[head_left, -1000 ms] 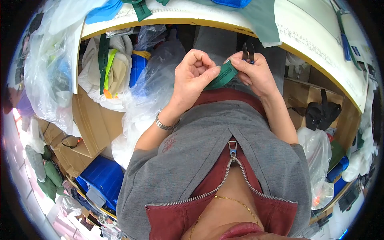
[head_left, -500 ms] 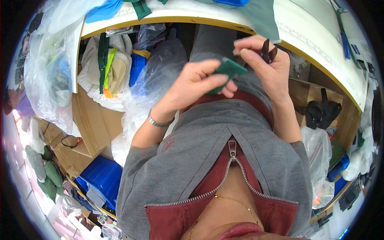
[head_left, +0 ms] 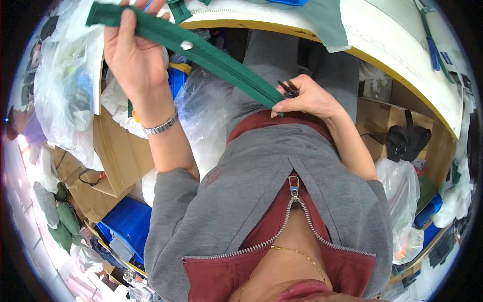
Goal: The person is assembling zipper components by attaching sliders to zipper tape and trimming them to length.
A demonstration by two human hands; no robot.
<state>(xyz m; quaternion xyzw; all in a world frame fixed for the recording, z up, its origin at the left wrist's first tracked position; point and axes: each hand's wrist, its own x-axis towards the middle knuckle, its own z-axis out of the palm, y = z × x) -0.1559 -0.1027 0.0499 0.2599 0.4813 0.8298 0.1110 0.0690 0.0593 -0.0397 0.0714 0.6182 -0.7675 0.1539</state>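
Note:
A long green fabric strip [head_left: 221, 65] with a round silvery snap [head_left: 186, 45] is stretched slantwise in front of me. Its upper-left end lies across the fingers of my left hand [head_left: 138, 60], the thumb pressed onto it near the table edge. Low and to the right, my right hand [head_left: 309, 98] pinches the other end between thumb and fingers, close to my waist. Tucked in that same hand is a small dark two-bladed tool [head_left: 289, 89], which looks like thread snips; its rear part is hidden by the fingers.
A white table [head_left: 392, 55] with a yellowish edge curves across ahead, green cloth [head_left: 327, 22] hanging over it. Clear plastic bags [head_left: 65, 100] hang at the left. Below are cardboard [head_left: 121, 156], a blue bin [head_left: 126, 226] and, at right, a black strap bundle [head_left: 407, 141].
The green piece, bunched in my left hand before, is now drawn out long. My left hand has moved up and left; my right hand has come down and left, taking the other end.

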